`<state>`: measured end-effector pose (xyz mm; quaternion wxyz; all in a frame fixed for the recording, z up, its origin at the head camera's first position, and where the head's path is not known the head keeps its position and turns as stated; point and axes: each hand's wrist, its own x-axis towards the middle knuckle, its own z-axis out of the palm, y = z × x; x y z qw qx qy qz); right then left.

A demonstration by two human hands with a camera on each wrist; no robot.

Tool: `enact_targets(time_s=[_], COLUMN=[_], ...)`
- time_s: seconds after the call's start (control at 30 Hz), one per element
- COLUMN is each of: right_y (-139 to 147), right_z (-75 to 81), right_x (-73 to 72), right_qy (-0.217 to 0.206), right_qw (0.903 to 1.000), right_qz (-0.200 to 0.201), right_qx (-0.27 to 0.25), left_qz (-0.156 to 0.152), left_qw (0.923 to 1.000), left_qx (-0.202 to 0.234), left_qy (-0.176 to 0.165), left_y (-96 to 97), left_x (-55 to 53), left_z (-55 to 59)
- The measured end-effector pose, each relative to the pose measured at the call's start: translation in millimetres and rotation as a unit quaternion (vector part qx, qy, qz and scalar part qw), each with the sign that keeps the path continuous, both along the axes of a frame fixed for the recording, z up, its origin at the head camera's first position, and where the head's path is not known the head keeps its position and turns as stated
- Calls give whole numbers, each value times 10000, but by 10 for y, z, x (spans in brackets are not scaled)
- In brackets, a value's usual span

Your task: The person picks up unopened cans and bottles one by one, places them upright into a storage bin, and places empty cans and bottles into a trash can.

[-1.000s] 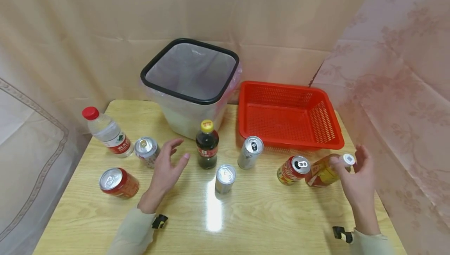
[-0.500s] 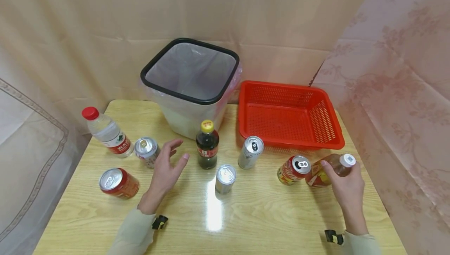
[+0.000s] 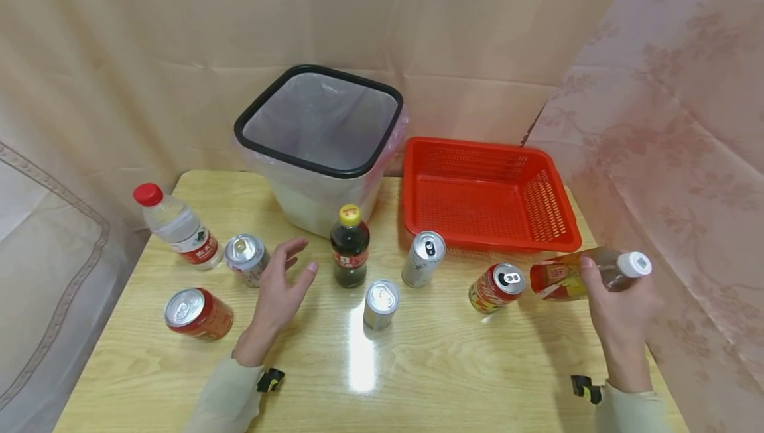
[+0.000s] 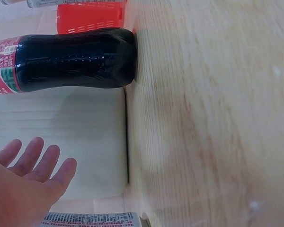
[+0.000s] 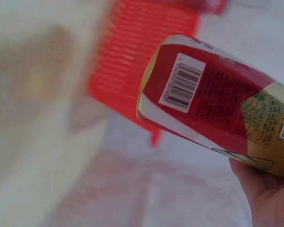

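My right hand (image 3: 623, 317) grips a drink bottle (image 3: 564, 276) with a white cap and a red and yellow label, near the table's right edge. The bottle leans over, cap to the right, and in the right wrist view its barcode side and base show over the blurred table. My left hand (image 3: 280, 294) holds nothing, its fingers relaxed and apart. Beside it are a silver can (image 3: 246, 259) on the left and a dark cola bottle (image 3: 350, 247) with a yellow cap on the right. Left of the drink bottle stands a red and yellow can (image 3: 497, 288).
A lined bin (image 3: 310, 197) with a black rim stands at the back, with a red plastic basket (image 3: 477, 245) to its right. Two slim silver cans (image 3: 381, 304) are mid-table. At left stand a red can (image 3: 199, 315) and a red-capped water bottle (image 3: 179, 227).
My right hand has closed round the drink bottle, lifted it and moved it to the right, tipping it further over. My left hand has stayed in place.
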<state>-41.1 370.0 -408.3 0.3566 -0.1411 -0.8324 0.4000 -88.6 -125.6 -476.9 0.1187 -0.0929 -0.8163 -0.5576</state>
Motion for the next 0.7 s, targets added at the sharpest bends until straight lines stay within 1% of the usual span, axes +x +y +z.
enact_targets(time_s=[0.1, 0.2, 0.3, 0.37, 0.43, 0.47, 0.5, 0.53, 0.6, 0.7], right_y=[22, 25, -42, -70, -72, -69, -34, -24, -9, -10], right_z=[230, 477, 734, 882, 1007, 1055, 1069, 1091, 1114, 1101], right_x=[-54, -144, -298, -426, -560, -635, -721, -801, -970, -1235], right_qy=[404, 499, 475, 150, -463, -750, -1030, -1230, -1417, -1385], right_qw=[9991, 9987, 9988, 9998, 9988, 9970, 9945, 9922, 9896, 9890], right_qz=[71, -30, 31, 23, -106, -134, -110, -75, 109, 494], right_qx=[-66, 71, 148, 91, 95, 118, 147, 168, 205, 179], left_qz=[-8, 8, 28, 33, 26, 26, 29, 37, 50, 80], left_qw=[10000, 10000, 10000, 10000, 10000, 10000, 10000, 10000, 9999, 9999], left_qx=[21, 16, 10, 7, 12, 15, 21, 26, 52, 95], left_qy=[-5, -22, -32, -55, -70, -70, -78, -81, -77, -60], left_y=[-3, -1, -8, -12, -15, -18, -20, -22, -28, -37], left_x=[4, 2, 0, 1, 8, 11, 14, 16, 21, 24], left_z=[-11, -16, -12, -12, -12, -13, -15, -19, -27, -38])
